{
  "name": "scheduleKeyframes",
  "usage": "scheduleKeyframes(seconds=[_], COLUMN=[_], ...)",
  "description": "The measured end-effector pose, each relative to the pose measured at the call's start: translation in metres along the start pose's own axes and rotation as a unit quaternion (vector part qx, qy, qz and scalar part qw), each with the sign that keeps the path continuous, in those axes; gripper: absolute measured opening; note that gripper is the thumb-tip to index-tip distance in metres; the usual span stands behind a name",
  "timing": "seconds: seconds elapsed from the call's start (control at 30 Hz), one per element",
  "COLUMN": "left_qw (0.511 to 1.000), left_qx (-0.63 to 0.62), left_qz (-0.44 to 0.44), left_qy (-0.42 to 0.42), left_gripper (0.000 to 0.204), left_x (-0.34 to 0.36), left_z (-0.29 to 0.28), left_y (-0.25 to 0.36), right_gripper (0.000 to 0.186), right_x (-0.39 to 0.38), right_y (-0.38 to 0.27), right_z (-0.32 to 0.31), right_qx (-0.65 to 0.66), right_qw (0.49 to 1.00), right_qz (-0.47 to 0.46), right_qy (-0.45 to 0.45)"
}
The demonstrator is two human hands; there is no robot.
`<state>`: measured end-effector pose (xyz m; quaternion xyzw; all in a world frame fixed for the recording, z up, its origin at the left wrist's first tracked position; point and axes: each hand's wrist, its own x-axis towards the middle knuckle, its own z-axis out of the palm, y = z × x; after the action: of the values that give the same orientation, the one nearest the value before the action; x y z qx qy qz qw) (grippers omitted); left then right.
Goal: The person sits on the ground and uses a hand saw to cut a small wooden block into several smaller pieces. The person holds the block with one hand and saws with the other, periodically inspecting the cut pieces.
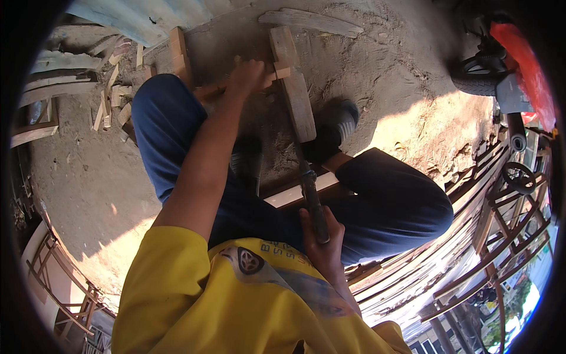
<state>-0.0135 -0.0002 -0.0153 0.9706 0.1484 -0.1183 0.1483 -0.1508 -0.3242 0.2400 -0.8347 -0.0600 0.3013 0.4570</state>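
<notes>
Up between my knees, my left hand [247, 76] is closed on a short reddish wooden strip [282, 73], whose right end rests against a weathered wooden beam [298, 100]. My right hand [320, 227] grips the dark cylindrical handle of a long tool [311, 189] near my lap; its shaft runs forward to the beam, where the far end is hidden. An upright-looking piece of light wood [180, 53] lies just left of my left hand.
Scrap wood [109, 100] lies on the dirt ground [401, 47] at the left, below a corrugated sheet [135, 17]. A loose plank [309, 20] lies ahead. At the right are a wheeled vehicle with red plastic [519, 65] and stacked timber with wooden frames [495, 224].
</notes>
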Motion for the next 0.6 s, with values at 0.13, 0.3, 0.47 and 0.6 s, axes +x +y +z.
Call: scheduleKeyframes(seconds=[0.13,0.3,0.47,0.6], left_qw=[1.000,1.000,1.000,0.998], left_qx=[0.000,-0.024,0.000,-0.040], left_qz=[0.011,-0.009,-0.007,-0.047], left_qy=[0.014,-0.012,-0.002,-0.010], left_gripper=[0.035,0.036,0.033,0.032], left_x=[-0.004,0.005,0.000,-0.003], left_z=[-0.003,-0.009,-0.005,-0.010], left_y=[0.004,0.000,0.004,0.009], right_gripper=[0.020,0.018,0.020,0.019], right_x=[-0.015,0.011,-0.015,-0.010], right_y=[0.002,-0.002,-0.010,-0.005], right_z=[-0.008,0.000,-0.009,-0.009], right_qx=[-0.025,0.001,-0.029,-0.032], right_qw=[0.999,1.000,0.999,0.999], right_qz=[-0.025,-0.009,-0.005,-0.004], right_qy=[0.030,-0.004,0.030,0.015])
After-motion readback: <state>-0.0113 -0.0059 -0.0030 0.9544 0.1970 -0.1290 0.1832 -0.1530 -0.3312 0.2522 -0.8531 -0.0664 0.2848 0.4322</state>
